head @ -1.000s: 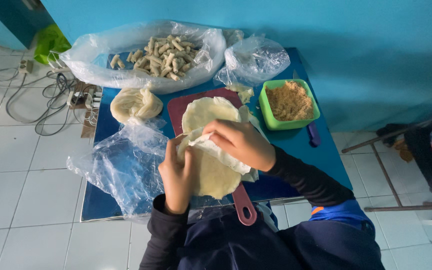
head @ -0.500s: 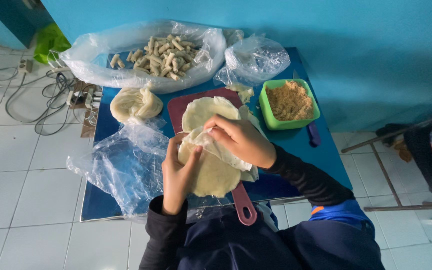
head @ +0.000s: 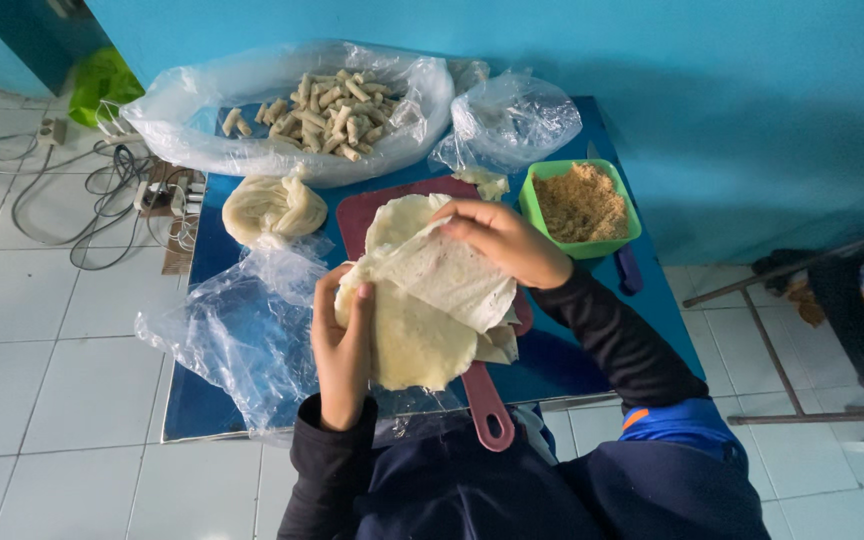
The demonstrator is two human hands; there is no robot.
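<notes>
Peeling one thin wrapper (head: 447, 275) off the stack (head: 414, 340), about half lifted.

Right hand (head: 504, 240) pinches the pale, floppy sheet's top edge; left hand (head: 344, 335) grips the stack's left rim, over the red cutting board (head: 482, 395) on the blue bench (head: 202, 400). Far side of the sheet not yet free. Finished rolls (head: 327, 112) piled in a plastic bag behind, green tub of filling (head: 580, 205) at right, dough lump (head: 272, 208) at left.

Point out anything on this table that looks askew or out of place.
The red cutting board sits askew, its handle hanging past the table's near edge. A loose plastic bag also droops over the left edge. Nothing looks spilled.
</notes>
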